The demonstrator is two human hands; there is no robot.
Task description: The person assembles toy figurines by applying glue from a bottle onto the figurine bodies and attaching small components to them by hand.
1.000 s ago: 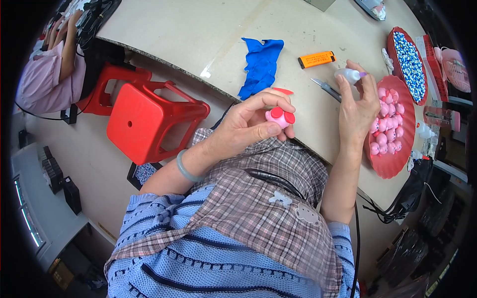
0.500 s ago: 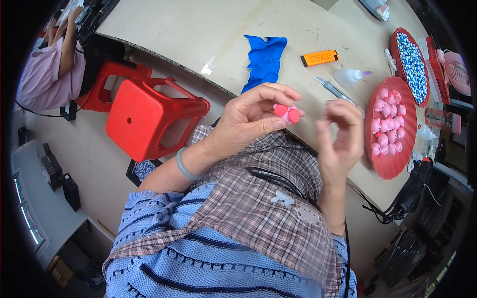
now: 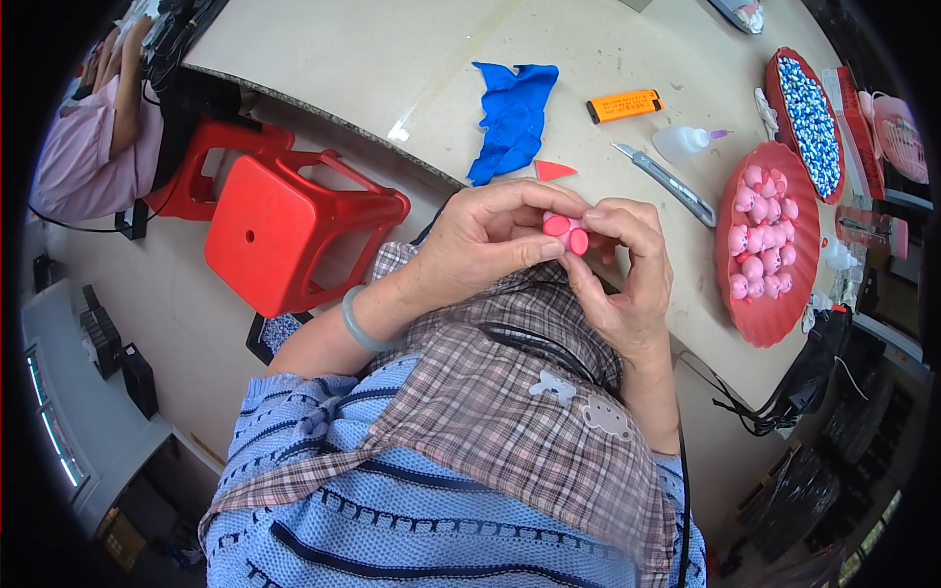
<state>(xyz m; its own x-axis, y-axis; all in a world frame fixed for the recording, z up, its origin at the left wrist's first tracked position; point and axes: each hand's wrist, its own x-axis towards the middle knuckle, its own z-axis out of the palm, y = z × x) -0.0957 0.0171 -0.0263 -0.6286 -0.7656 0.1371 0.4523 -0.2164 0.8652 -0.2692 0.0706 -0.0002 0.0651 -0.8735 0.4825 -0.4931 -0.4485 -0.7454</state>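
Observation:
A small pink figurine (image 3: 551,224) with two red oval feet is held between both hands above my lap, beside the table edge. My left hand (image 3: 475,235) pinches it between thumb and fingers from the left. From the right, my right hand (image 3: 627,269) closes on its other side, index finger near the top and thumb below. The feet face up. What the right fingertips press on is partly hidden. Just beyond the hands, a red triangular piece (image 3: 556,171) lies on the table, next to a crumpled blue sheet (image 3: 512,118).
An orange box (image 3: 625,106), a utility knife (image 3: 667,185) and a white squeeze bottle (image 3: 676,144) lie on the table. To the right are a red dish (image 3: 769,323) of pink figurines and a tray of blue-white beads (image 3: 810,122). Red stools (image 3: 260,235) and another person (image 3: 98,152) are at left.
My right hand has moved left from the table's edge and now grips the figurine together with my left hand. The red triangular piece has come into sight beyond the hands.

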